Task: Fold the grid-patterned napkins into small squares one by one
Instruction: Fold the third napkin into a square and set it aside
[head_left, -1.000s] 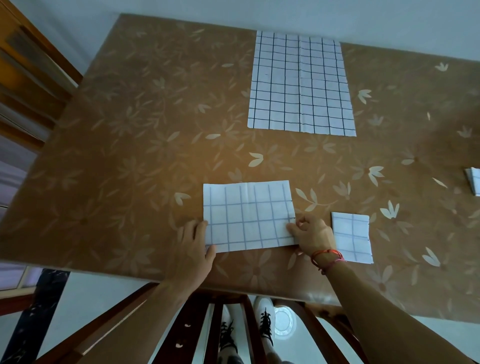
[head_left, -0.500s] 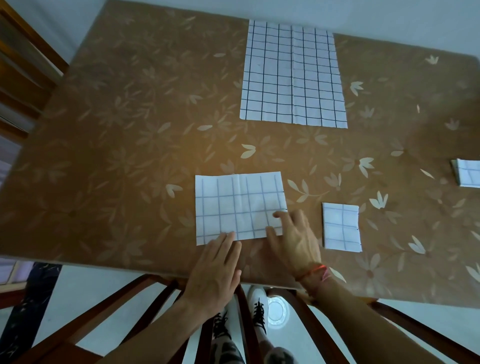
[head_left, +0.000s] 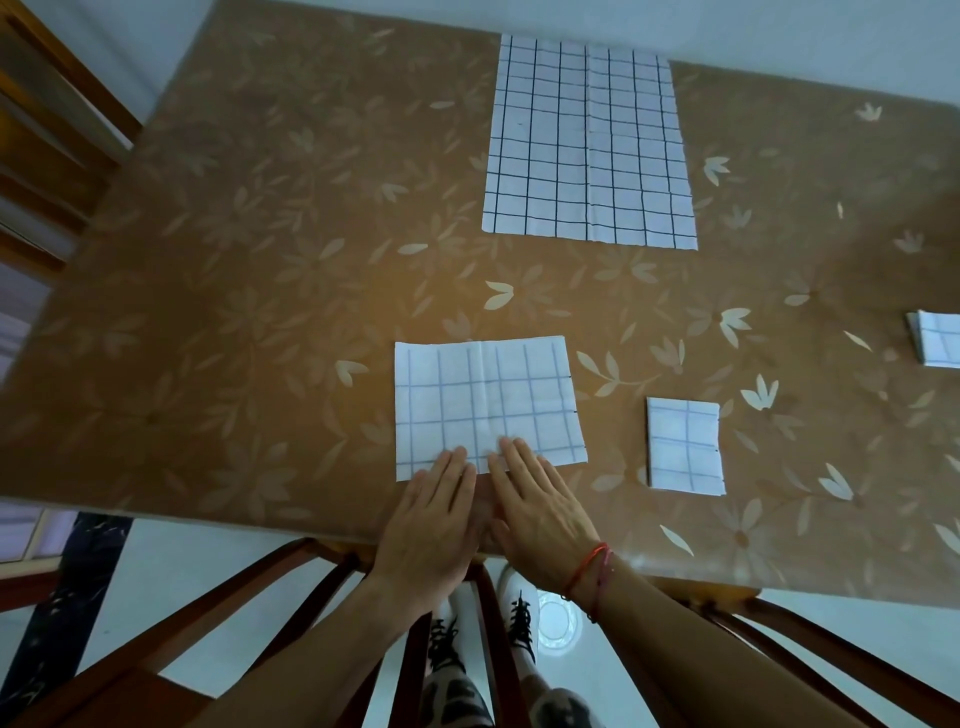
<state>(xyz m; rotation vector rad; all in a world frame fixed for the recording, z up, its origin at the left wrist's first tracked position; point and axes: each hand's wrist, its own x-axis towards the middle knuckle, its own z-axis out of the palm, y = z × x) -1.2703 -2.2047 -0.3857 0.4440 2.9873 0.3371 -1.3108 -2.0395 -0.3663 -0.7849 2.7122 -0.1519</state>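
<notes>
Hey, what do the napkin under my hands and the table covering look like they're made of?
Half-folded napkin: thin matte paper or light cloth, I cannot tell which; it lies flat with sharp creases. Table covering: probably glossy vinyl or plastic, printed with flowers; light glares off it.

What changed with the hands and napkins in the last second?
The left hand slid right from the folded napkin's near-left corner, and the right hand slid left from its right edge. Both now lie flat side by side, fingertips on its near edge. That napkin, the small square, the open napkin and the stack stayed put.
</notes>
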